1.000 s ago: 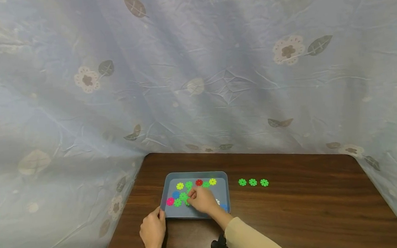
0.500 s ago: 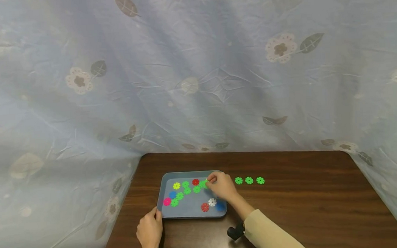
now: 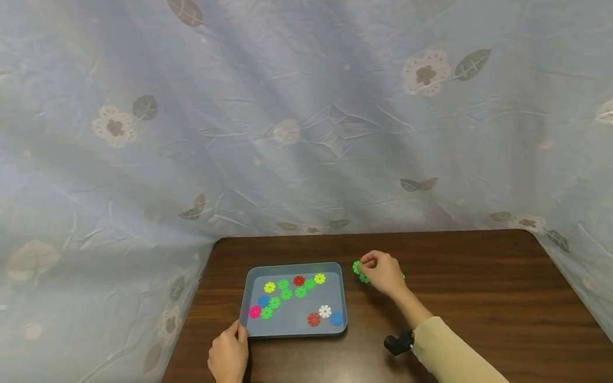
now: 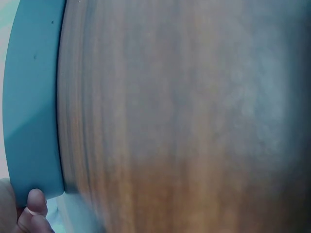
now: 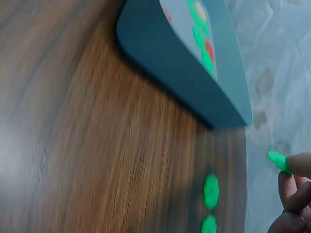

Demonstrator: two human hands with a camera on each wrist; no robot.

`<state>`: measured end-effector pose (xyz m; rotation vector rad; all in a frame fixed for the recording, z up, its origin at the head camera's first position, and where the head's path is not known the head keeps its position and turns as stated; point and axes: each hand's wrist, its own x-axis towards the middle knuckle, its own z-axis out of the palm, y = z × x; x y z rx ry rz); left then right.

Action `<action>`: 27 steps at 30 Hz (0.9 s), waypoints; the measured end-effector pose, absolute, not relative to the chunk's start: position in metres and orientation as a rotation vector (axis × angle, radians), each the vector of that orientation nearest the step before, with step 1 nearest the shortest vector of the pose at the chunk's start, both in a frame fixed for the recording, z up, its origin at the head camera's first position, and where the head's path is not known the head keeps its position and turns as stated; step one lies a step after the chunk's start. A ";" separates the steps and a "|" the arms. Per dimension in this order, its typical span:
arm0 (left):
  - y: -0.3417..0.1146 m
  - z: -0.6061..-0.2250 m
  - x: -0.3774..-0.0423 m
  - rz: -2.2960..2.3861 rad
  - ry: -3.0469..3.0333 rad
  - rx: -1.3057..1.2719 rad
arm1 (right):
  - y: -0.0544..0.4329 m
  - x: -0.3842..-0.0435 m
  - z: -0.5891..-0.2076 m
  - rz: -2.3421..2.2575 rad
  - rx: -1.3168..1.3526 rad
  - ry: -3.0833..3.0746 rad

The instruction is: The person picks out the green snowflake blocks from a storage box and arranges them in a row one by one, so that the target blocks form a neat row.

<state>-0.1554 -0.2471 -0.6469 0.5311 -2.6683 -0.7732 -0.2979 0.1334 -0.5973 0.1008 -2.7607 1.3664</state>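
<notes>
We saw right hand point(image 3: 385, 273) pinch green disc point(image 3: 357, 267) between thumb and fingers, raised off table point(image 3: 476, 298) just beside tray point(image 3: 288, 327); left hand point(image 3: 228, 353) pinched tray's near corner; we judged disc light, thin, stiffish (plastic, probably), slick-faced, best held by scalloped edge

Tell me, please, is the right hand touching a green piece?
Touching. The right wrist view shows it plainly: the right hand pinches one green piece, with no gap between them.
</notes>
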 end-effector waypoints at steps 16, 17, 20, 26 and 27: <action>-0.249 -0.647 -0.156 -0.752 -2.658 0.532 | 0.224 -0.299 -0.615 1.239 -0.091 -2.793; -0.249 -0.647 -0.156 -0.751 -2.658 0.533 | 0.228 -0.298 -0.617 1.230 -0.104 -2.795; -0.249 -0.649 -0.156 -0.757 -2.663 0.529 | 0.239 -0.297 -0.623 1.200 -0.149 -2.798; -0.248 -0.649 -0.156 -0.753 -2.668 0.528 | 0.254 -0.291 -0.632 1.189 -0.213 -2.813; -0.248 -0.649 -0.156 -0.752 -2.665 0.528 | 0.255 -0.290 -0.633 1.188 -0.219 -2.819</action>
